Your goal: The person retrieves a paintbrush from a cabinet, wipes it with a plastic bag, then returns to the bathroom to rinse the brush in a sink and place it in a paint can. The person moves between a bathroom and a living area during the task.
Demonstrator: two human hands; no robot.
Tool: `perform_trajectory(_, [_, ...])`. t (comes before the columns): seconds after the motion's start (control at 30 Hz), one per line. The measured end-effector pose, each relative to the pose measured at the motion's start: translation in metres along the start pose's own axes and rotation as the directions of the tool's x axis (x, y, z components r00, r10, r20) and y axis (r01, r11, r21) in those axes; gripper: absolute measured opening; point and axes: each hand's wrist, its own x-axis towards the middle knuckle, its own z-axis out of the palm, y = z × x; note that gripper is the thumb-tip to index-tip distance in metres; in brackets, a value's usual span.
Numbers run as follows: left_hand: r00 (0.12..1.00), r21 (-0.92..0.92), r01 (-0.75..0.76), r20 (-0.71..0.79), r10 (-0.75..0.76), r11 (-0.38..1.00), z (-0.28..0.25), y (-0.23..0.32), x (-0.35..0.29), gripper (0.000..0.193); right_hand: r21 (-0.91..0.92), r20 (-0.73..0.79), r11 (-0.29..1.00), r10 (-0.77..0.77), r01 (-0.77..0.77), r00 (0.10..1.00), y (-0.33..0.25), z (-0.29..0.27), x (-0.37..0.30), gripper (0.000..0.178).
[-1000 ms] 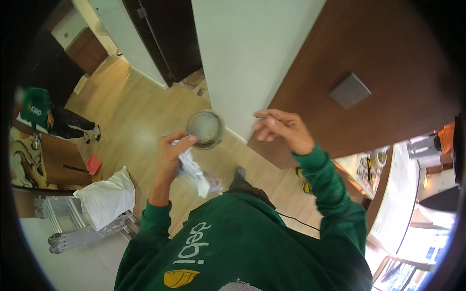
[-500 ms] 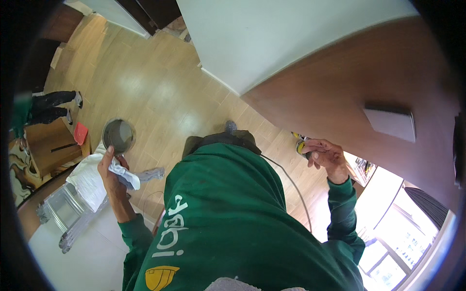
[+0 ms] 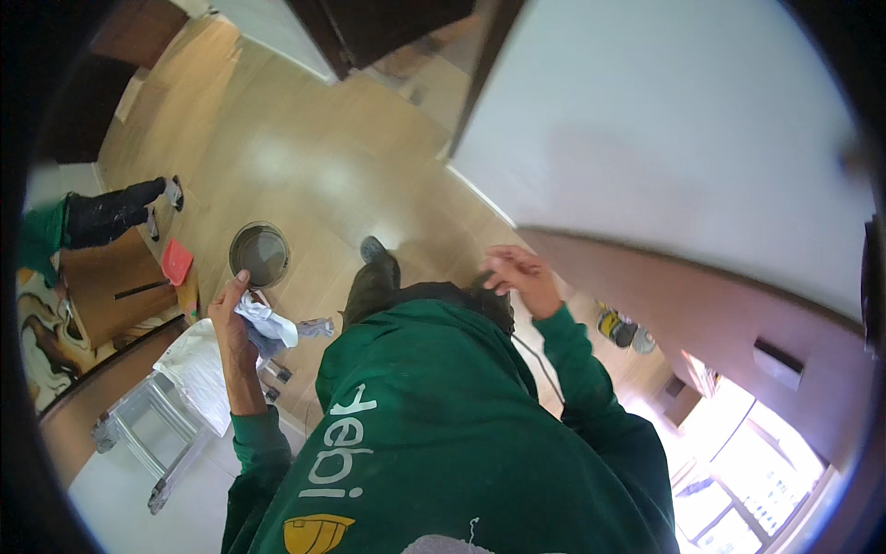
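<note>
At the left, my left hand (image 3: 231, 319) is closed, with its thumb at the rim of a round metal bowl (image 3: 261, 254) that has a dull grey inside. White and grey cloth (image 3: 268, 325) is bunched in the same hand and hangs toward my body. The fingers under the bowl and cloth are mostly hidden. My right hand (image 3: 522, 280) is out in front of my right hip, fingers loosely bent and apart, with nothing seen in it.
A ladder (image 3: 152, 429) with a white bag (image 3: 198, 369) lies at left, near a red dustpan (image 3: 176, 261). Another person (image 3: 101, 220) stands far left. Cans (image 3: 616, 328) sit by a brown panel (image 3: 683, 295) at right. A cable (image 3: 540, 369) hangs beside me.
My view has turned and a foot has stepped forward. My right hand has moved left, away from the cans, toward my body. The left hand still carries the bowl and cloth.
</note>
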Motion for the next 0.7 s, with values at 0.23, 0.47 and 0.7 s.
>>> perform_trajectory(0.23, [0.985,-0.098,0.169,0.056,-0.164,0.981,-0.070,0.037,0.103,0.026,-0.251,0.203,0.968,0.066,-0.014,0.977,0.020,0.162,0.148,0.032])
perform_trajectory(0.47, [0.936,-0.207,0.342,0.160,-0.314,0.916,-0.074,0.042,0.171,0.021,-0.604,0.259,0.788,0.056,0.116,0.964,-0.003,0.221,0.250,0.043])
perform_trajectory(0.7, [0.954,-0.310,0.274,0.207,-0.216,0.911,-0.046,0.099,0.247,0.022,-0.223,0.232,0.960,-0.115,0.168,0.966,-0.076,0.204,0.321,0.042])
